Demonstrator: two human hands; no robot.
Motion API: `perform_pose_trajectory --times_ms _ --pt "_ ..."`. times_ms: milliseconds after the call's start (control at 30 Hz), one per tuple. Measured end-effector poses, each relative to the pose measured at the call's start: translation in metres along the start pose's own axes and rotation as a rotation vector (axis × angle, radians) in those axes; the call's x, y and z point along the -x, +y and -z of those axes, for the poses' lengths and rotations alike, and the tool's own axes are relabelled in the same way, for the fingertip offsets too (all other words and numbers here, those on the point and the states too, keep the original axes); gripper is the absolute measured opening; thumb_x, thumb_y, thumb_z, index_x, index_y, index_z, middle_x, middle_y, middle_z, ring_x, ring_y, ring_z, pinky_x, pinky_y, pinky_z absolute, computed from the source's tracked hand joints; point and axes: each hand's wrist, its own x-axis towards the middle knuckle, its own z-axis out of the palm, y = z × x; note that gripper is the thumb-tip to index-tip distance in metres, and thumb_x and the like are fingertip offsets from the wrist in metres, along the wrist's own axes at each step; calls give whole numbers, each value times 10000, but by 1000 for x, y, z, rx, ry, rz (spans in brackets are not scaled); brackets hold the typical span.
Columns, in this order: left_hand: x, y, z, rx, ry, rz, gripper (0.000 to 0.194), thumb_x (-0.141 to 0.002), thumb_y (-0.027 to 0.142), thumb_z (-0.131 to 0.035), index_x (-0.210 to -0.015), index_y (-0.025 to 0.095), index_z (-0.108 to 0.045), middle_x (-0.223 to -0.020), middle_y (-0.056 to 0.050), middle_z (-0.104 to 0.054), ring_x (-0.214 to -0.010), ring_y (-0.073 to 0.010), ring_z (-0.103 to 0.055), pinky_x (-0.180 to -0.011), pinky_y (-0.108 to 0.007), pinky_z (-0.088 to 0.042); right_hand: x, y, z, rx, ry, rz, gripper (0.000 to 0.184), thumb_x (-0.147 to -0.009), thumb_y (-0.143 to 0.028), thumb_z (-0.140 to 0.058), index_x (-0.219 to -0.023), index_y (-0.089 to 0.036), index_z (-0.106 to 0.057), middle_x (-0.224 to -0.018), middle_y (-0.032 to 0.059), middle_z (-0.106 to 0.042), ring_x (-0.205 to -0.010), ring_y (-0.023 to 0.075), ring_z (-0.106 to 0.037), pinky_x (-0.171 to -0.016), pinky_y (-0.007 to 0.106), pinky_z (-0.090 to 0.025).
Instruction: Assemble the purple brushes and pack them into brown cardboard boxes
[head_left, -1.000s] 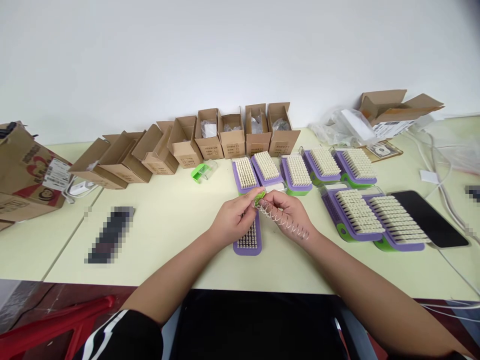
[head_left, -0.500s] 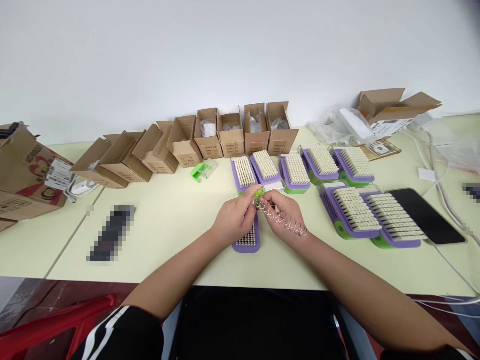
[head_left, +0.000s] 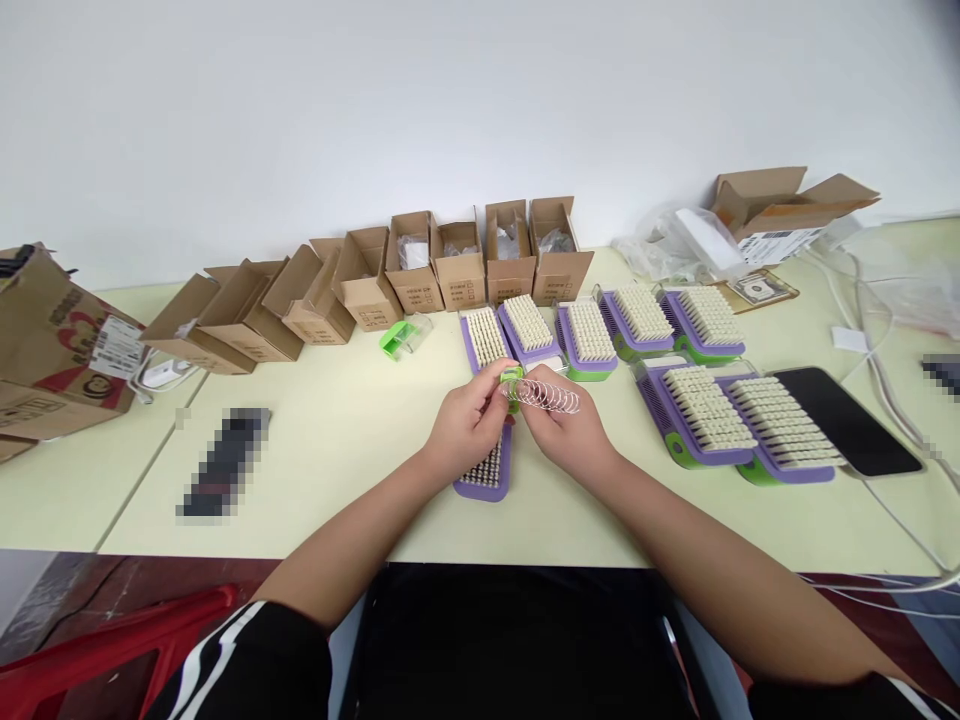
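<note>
Above the near middle of the table, my left hand (head_left: 466,422) is closed on a small green plastic part (head_left: 511,376). A thin metal coil spring (head_left: 556,396) runs from that part to the right, across the fingers of my right hand (head_left: 566,432). My right hand is closed too, its fingers pinched at the spring's left end by the green part; the exact grip is hidden. Under my left hand lies a purple piece with rows of pale studs (head_left: 484,478), partly covered. Beyond my hands stand purple-and-green blocks with cream bristle-like rows (head_left: 590,333).
A row of open cardboard boxes (head_left: 412,290) lines the wall side. A green-and-clear plastic piece (head_left: 405,337) lies before them. At right are more bristled blocks (head_left: 709,415), a black tablet-like slab (head_left: 855,425), white cables (head_left: 885,370) and an open carton (head_left: 787,215). A larger carton (head_left: 60,340) stands left.
The spring has swung up and its coils sit closer together, now pointing right instead of down to the right. Both hands shifted slightly, and the green part turned.
</note>
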Motion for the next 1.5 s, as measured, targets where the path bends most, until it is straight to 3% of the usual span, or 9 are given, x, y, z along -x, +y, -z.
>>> perform_pose_trajectory --times_ms 300,500,800,967,1133,1333,1500 --pt "0 -3 -7 205 -1 -1 400 -1141 445 -554 -1490 251 -561 -1279 -81 -784 -1015 -193 -759 -909 -353 -688 0 8 -6 -126 34 -100 224 -1074 -342 -558 -863 -265 -550 -755 -8 -606 -718 205 -557 -656 345 -427" --pt "-1 -7 -9 238 -3 -13 326 -1133 433 -592 -1388 251 -502 -1088 -45 -772 -894 -174 -737 -860 -333 -645 -1 6 -6 -97 32 -104 215 -1080 -322 -548 -872 -270 -539 -757 -4 -615 -690 205 -565 -655 354 -426" --pt "0 0 -10 156 88 20 239 -1114 443 -614 -1205 259 -492 -872 24 -688 -736 -163 -672 -728 -299 -573 -4 4 -10 148 64 -11 225 -1095 -347 -526 -878 -288 -507 -776 30 -659 -699 244 -583 -674 384 -382" --pt "0 -3 -9 133 125 12 278 -1102 471 -642 -1226 254 -520 -925 4 -726 -785 -174 -706 -783 -323 -576 -6 3 -12 227 72 31 227 -1085 -314 -515 -861 -284 -489 -796 42 -672 -732 253 -595 -683 385 -364" --pt "-7 -1 -6 369 85 95 397 -1060 515 -707 -1285 259 -504 -884 18 -736 -756 -167 -740 -786 -330 -625 -9 6 -4 83 -6 4 226 -1113 -372 -541 -910 -274 -548 -816 19 -679 -728 225 -599 -689 366 -398" --pt "-11 -6 -1 434 53 148 465 -1047 525 -720 -1334 242 -487 -854 24 -754 -666 -141 -756 -703 -287 -653 -14 17 6 -159 -98 -47 292 -1127 -450 -553 -913 -255 -587 -828 -5 -583 -758 192 -537 -721 344 -425" --pt "-9 -9 0 418 31 131 462 -1080 535 -671 -1378 234 -487 -801 42 -730 -630 -146 -753 -640 -272 -649 -16 18 7 -402 -185 -101 331 -1084 -548 -655 -963 -240 -677 -829 -16 -602 -721 164 -523 -715 335 -437"
